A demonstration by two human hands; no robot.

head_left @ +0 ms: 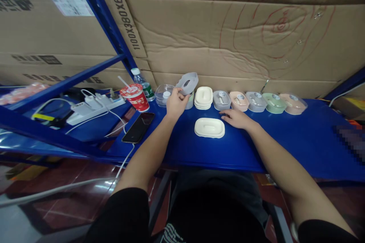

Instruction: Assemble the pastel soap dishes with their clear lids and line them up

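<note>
Between the fingers of my left hand [176, 103] is a grey plastic oval shell [188, 82] with a dark slot, tilted up above the back of the blue shelf. Just beside that hand stand clear plastic covers [163, 95] and a stack of cream oval pieces [203, 98]. My right hand [235, 118] rests on the shelf with its fingers stretched out, and nothing shows in it. Left of its fingertips lies a single cream oval piece [209, 127]. Behind the hand, a grey lidded box [222, 101] and a pink one [239, 101] stand in a row.
The row goes on rightward with another grey box [256, 102], a green box [273, 103] and a larger pink box [292, 104]. At left are a red cup [135, 97], a water bottle [144, 85], a phone [138, 127] and a power strip [95, 109] with cables. Cardboard [199, 30] walls the back.
</note>
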